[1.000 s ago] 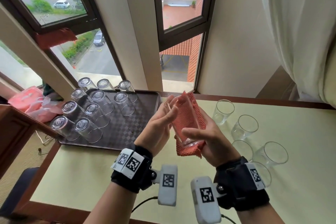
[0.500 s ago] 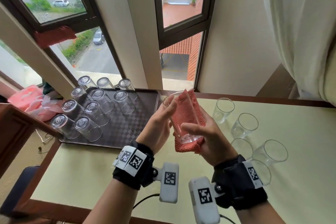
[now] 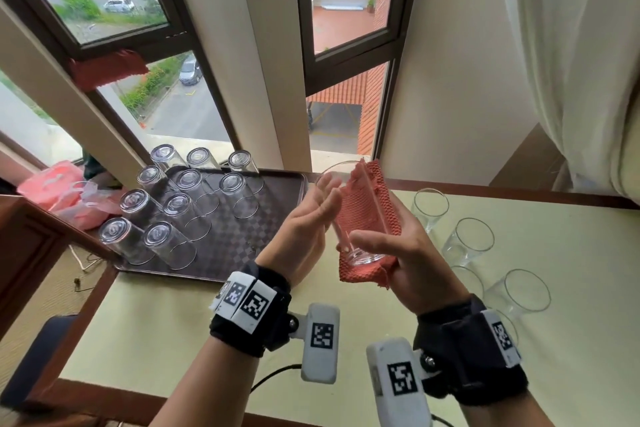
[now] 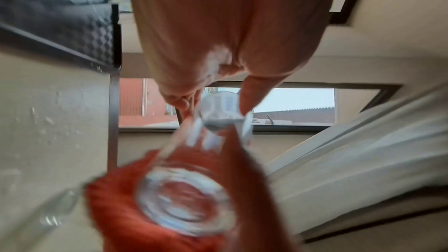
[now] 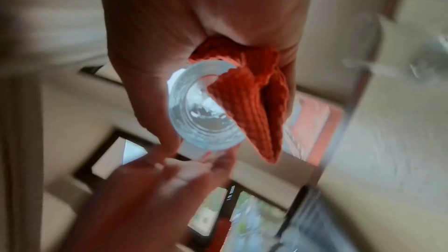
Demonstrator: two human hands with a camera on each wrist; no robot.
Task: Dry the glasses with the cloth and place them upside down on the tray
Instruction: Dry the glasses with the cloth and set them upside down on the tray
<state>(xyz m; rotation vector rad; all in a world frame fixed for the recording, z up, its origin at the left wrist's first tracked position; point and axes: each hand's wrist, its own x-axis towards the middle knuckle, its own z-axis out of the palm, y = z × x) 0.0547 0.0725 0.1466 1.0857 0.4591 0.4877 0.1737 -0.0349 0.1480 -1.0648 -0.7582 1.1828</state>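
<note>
Right hand [image 3: 398, 263] cups the orange cloth [image 3: 367, 215] round a glass [image 3: 349, 218], thumb crossing the glass near its base, fingers curled under the cloth; glass is off the table, tilted, mouth pointing away toward the window. Left hand [image 3: 304, 229] has straight fingers laid flat along the glass's left side near the rim, not curled round it. Wrist views blurred; right wrist view shows cloth tucked between palm and glass base. Going by size: pale table [image 3: 173, 322] with wood edge, then dark checkered tray [image 3: 242, 236] at its back left, just left of the hands. Ten glasses [image 3: 180, 243] stand mouth down on the tray in rows. Upright glasses [image 3: 467, 239] stand on the table right of the hands, five showing, two partly hidden behind the right wrist. White curtain [image 3: 571, 62] hangs at right. Pink plastic bag [image 3: 59, 194] lies left of the tray, off the table. Red cloth [image 3: 107, 68] hangs on the window frame.
</note>
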